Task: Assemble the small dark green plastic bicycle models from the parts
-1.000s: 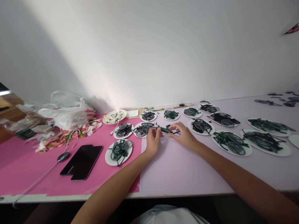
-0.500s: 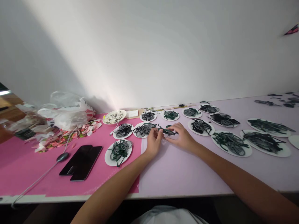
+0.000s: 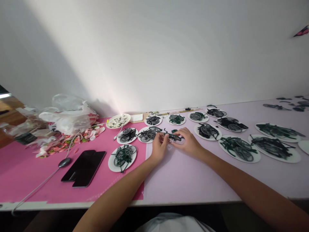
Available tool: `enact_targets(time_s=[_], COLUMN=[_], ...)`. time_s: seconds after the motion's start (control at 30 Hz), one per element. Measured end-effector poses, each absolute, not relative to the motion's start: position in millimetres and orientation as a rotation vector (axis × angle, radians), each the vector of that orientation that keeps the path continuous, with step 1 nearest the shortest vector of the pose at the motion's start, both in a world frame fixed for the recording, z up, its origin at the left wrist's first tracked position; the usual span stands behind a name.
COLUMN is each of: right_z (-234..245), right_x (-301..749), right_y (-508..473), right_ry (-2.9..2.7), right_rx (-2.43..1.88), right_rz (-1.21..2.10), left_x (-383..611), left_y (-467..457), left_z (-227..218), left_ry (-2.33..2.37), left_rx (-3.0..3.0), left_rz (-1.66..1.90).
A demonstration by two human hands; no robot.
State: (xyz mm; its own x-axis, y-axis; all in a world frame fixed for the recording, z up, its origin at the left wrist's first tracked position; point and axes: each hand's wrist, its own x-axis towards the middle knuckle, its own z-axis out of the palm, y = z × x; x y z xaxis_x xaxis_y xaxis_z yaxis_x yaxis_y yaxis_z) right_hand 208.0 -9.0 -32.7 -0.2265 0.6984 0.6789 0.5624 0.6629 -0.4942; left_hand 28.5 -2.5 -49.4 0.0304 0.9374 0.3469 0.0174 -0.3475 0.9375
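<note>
My left hand (image 3: pixel 158 147) and my right hand (image 3: pixel 188 140) meet over the pale lilac mat (image 3: pixel 188 177), both pinching a small dark green plastic model part (image 3: pixel 174 137) between their fingertips. Just beyond the hands lies a white plate (image 3: pixel 147 134) with grey spoked wheels and black pieces. A second plate (image 3: pixel 122 156) of dark green parts sits to the left of my left wrist. More white plates (image 3: pixel 239 148) heaped with dark model pieces spread to the right.
A black phone (image 3: pixel 84 167) lies on the pink mat (image 3: pixel 29 177) at left, with a grey cable and puck (image 3: pixel 65 162). Plastic bags (image 3: pixel 69 116) and pink scraps (image 3: pixel 64 141) crowd the far left. A white wall rises behind the table.
My right hand has drawn in toward the left hand, and both fingertips have closed tighter on the green part. The arms have hardly shifted.
</note>
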Motion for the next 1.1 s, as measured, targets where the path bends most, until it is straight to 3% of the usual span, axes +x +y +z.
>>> enact_targets(time_s=[0.43, 0.7, 1.1], right_z=[-34.9, -25.2, -23.3], right_x=[205.1, 206.4, 206.4], right_y=[-10.4, -12.5, -13.7], right_ry=[-1.754, -1.763, -1.776], right_rx=[-1.013, -0.956, -0.954], right_rz=[0.269, 0.086, 0.106], left_x=[28.6, 27.2, 27.2], left_y=[-6.4, -8.9, -9.1], left_z=[-45.3, -44.0, -44.0], left_ry=[1.021, 1.017, 1.016], left_rx=[1.493, 1.518, 1.528], left_rz=[1.413, 1.412, 1.426])
